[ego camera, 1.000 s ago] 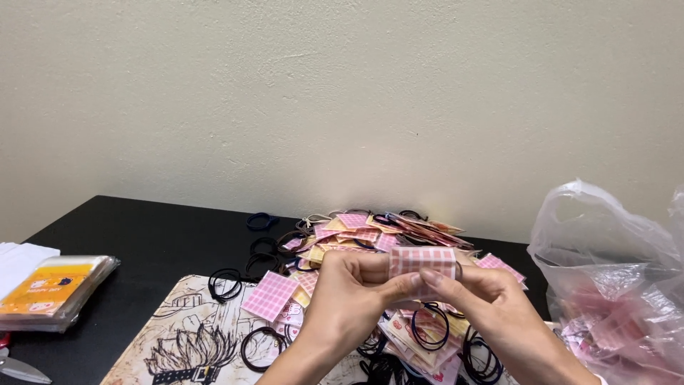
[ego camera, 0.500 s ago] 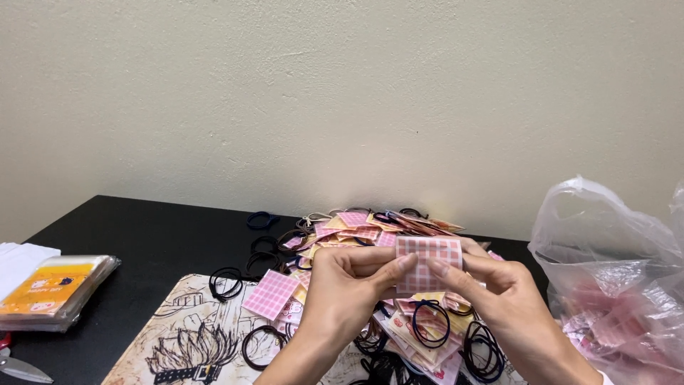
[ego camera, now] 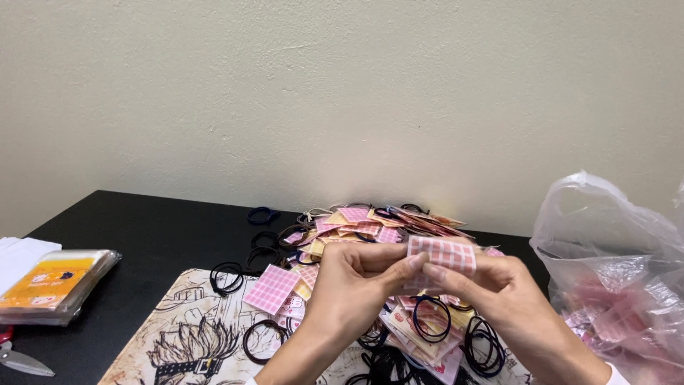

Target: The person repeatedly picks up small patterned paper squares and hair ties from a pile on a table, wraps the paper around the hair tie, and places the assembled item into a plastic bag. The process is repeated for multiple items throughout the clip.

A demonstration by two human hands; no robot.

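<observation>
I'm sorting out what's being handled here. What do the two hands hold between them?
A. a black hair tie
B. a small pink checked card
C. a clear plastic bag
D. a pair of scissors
B: the left hand and right hand pinch a small pink checked card between their fingers, above the pile of cards and hair ties.

Single head camera, close above black table [ego camera: 142, 228], angled slightly down, facing beige wall [ego camera: 342, 93].
</observation>
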